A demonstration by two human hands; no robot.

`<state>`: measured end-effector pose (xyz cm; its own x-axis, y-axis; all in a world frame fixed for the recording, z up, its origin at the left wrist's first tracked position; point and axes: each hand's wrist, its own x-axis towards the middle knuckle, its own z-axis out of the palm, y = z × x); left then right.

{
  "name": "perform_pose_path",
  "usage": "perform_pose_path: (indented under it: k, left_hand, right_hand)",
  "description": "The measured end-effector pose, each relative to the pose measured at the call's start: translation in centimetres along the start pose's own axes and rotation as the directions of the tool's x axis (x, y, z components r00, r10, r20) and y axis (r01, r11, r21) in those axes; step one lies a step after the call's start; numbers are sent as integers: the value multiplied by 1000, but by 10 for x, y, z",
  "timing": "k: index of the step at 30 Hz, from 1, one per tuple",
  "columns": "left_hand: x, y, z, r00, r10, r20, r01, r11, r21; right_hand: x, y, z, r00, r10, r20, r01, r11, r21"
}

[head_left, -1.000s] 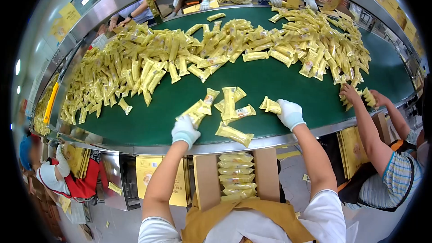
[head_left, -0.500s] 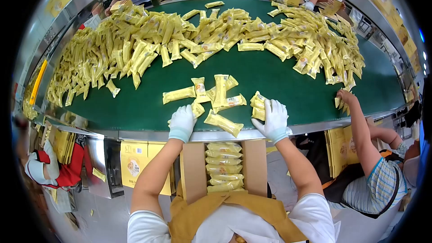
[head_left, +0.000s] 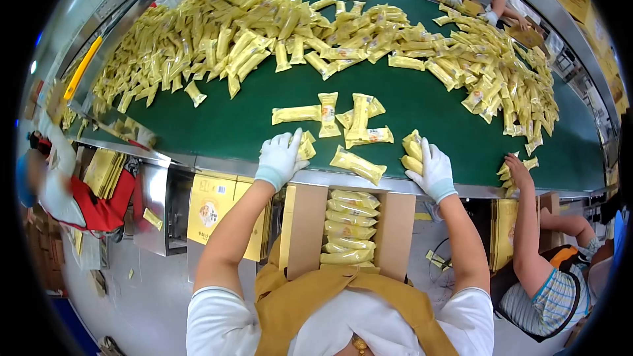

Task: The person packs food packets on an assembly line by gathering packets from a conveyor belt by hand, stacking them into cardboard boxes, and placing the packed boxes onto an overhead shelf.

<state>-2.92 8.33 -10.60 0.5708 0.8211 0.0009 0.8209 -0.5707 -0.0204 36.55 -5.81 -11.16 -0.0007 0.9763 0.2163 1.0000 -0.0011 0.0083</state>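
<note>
My left hand (head_left: pixel 280 159), in a white glove, is closed on a yellow snack packet (head_left: pixel 306 148) at the belt's near edge; its fingers partly cover it. My right hand (head_left: pixel 435 169), also gloved, grips a pair of yellow packets (head_left: pixel 412 151) from their right side, thumb below. On the green belt between the hands lie several loose packets, one lying slanted (head_left: pixel 358 165) near the edge and one lying crosswise (head_left: pixel 360 117) over others. Below the edge, in front of my body, an open cardboard box (head_left: pixel 308 229) holds a column of packets (head_left: pixel 350 227).
A long heap of packets (head_left: pixel 217 33) covers the far part of the green belt (head_left: pixel 231 128). The metal rim (head_left: pixel 310 178) runs before me. Flat yellow cartons (head_left: pixel 214 211) stand at left. Co-workers are around the belt; one person's hand (head_left: pixel 519 173) touches packets at right.
The camera view has shifted, so the belt appears higher and further right. My left hand and its packet have moved slightly left on the belt. My right hand keeps its hold.
</note>
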Motion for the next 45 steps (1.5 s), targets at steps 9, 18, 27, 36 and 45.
perform_pose_path:
  k: [9, 18, 27, 36, 45]
  left_hand:
    - [-4, -11, 9, 999, 31, -38, -35, 994, -106]
    - [-12, -18, -21, 976, -87, -199, -77, 719, -690]
    - [-77, 84, -95, 927, 213, -309, -375, 552, -744]
    - [-104, 132, -67, 766, 548, -336, -621, 766, -166]
    - [-111, 161, -44, 866, 500, 5, -489, 850, -198]
  right_hand:
    - [-18, -60, -104, 979, 137, -154, 6, 729, 685]
    - [-65, -173, -113, 668, -670, 323, 552, 738, 388]
    - [-108, -200, -77, 772, -591, 235, 517, 798, 310]
    - [-132, -173, -83, 849, -470, -241, 528, 741, 415]
    - [-153, -142, -83, 906, -387, -173, 414, 723, 553]
